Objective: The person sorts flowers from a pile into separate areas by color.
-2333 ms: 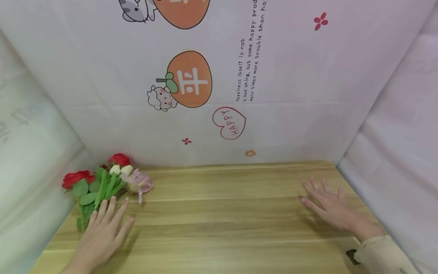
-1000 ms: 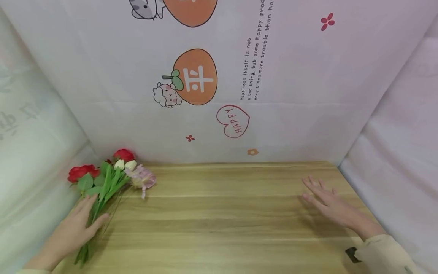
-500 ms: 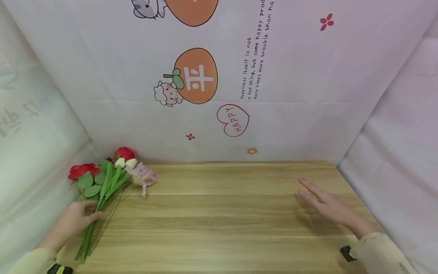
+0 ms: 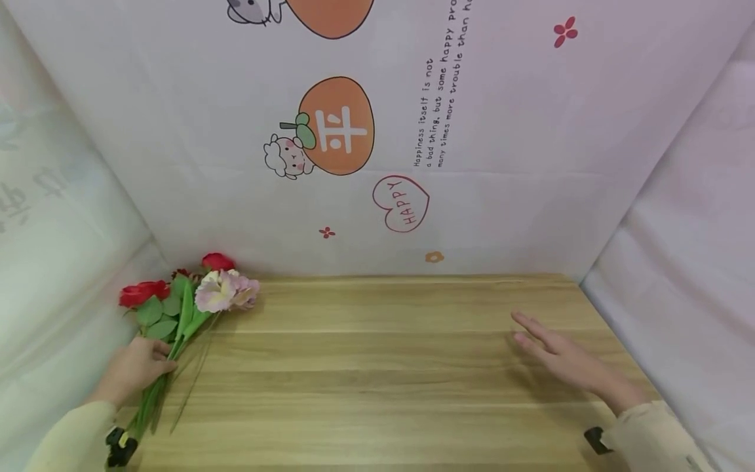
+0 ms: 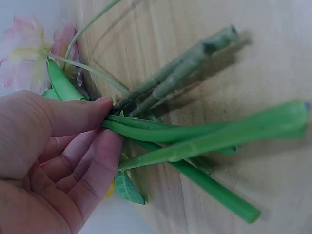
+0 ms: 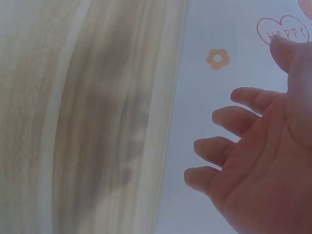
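The left hand [image 4: 131,370] is newly pinching the stems [image 5: 170,134], seemingly securing the flowers [image 4: 215,292] beyond it; the right hand [image 4: 569,362] is hovering empty.

Cat print [image 4: 252,10]: cut off by head view's top edge
Side lettering [image 4: 16,200]: too blurred to read
Flower stems [image 5: 214,141]: partly hidden by left fingers [image 5: 107,153]

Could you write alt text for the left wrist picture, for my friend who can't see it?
A left hand pinches a bunch of green stems, their ends fanning toward the picture's right side over a wood-grain tabletop. Pink-and-white petals show at the upper left, beyond the hand.
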A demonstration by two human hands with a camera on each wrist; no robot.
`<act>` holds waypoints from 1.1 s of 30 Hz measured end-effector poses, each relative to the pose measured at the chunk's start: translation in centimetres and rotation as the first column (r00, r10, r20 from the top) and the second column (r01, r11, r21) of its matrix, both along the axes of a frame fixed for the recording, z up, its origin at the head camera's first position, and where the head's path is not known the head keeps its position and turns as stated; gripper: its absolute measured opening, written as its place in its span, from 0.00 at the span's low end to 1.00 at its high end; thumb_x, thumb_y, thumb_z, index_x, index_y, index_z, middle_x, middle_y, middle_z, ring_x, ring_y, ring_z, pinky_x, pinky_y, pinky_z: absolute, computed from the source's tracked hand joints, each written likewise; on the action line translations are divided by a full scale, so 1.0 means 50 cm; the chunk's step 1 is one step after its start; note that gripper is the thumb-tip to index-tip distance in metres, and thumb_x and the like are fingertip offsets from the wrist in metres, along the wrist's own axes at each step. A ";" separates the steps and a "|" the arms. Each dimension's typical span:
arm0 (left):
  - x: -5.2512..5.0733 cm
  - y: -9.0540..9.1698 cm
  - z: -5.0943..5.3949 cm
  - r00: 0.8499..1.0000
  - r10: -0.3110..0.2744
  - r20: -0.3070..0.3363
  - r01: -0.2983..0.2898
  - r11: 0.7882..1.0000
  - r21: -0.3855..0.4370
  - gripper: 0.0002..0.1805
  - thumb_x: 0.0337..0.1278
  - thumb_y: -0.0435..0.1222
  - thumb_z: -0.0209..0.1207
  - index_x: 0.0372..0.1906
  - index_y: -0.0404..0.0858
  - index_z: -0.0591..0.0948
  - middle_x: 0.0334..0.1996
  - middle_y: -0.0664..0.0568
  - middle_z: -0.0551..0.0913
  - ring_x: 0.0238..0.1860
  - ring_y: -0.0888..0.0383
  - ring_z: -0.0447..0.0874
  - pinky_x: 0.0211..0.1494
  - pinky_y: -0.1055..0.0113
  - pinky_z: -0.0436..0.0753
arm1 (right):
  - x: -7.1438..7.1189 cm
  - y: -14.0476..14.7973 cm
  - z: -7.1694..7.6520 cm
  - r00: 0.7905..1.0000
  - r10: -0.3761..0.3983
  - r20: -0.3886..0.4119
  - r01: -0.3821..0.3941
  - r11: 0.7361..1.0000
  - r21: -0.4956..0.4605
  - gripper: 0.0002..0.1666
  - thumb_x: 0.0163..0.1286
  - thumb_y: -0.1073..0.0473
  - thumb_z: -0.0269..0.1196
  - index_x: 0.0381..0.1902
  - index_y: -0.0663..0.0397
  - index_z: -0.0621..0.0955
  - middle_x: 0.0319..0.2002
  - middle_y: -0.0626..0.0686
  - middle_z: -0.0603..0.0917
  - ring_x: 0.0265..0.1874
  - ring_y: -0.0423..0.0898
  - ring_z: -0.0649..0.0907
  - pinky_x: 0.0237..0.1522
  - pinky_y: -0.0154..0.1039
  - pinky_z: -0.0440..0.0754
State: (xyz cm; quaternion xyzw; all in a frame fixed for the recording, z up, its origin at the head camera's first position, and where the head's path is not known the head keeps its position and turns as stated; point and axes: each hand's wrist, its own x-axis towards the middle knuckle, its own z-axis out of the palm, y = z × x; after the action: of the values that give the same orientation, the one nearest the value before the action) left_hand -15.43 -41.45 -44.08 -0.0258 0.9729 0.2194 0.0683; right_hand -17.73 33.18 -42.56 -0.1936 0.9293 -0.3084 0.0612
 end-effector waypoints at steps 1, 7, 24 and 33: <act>-0.002 0.002 0.001 1.000 -0.001 -0.010 0.001 1.000 -0.007 0.25 0.55 0.37 0.72 0.46 0.18 0.81 0.35 0.35 0.87 0.39 0.38 0.86 0.41 0.43 0.85 | 0.000 -0.002 0.000 1.000 0.003 0.000 -0.003 1.000 -0.001 0.36 0.84 0.48 0.48 0.80 0.59 0.57 0.76 0.70 0.55 0.72 0.75 0.58 0.66 0.75 0.59; -0.006 0.015 0.005 1.000 0.006 -0.019 -0.006 1.000 -0.009 0.23 0.54 0.36 0.71 0.45 0.19 0.82 0.34 0.36 0.87 0.38 0.39 0.86 0.41 0.44 0.84 | -0.005 -0.012 -0.008 1.000 0.017 0.013 -0.017 1.000 -0.022 0.36 0.84 0.46 0.47 0.80 0.60 0.57 0.76 0.68 0.58 0.70 0.72 0.64 0.66 0.71 0.64; -0.012 0.004 0.025 1.000 0.007 0.030 -0.010 0.992 0.127 0.28 0.57 0.35 0.70 0.50 0.13 0.77 0.37 0.32 0.85 0.28 0.53 0.85 0.30 0.58 0.86 | -0.042 -0.072 -0.015 0.990 0.082 0.111 -0.054 0.970 -0.236 0.33 0.82 0.50 0.53 0.77 0.58 0.62 0.68 0.63 0.75 0.65 0.62 0.75 0.65 0.64 0.70; -0.008 0.000 0.059 0.998 0.037 0.059 -0.047 0.981 0.187 0.26 0.61 0.34 0.68 0.52 0.15 0.75 0.38 0.35 0.85 0.30 0.52 0.86 0.32 0.59 0.88 | -0.053 -0.104 -0.019 0.984 0.129 0.125 -0.091 0.959 -0.268 0.32 0.82 0.49 0.52 0.76 0.60 0.65 0.66 0.64 0.76 0.65 0.63 0.75 0.65 0.63 0.72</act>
State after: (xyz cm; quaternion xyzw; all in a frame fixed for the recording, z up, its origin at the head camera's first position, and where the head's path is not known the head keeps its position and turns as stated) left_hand -15.83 -41.48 -41.14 -0.0457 0.9447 0.3112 0.0926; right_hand -20.41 27.99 -43.53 -0.2291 0.8617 -0.4372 0.1178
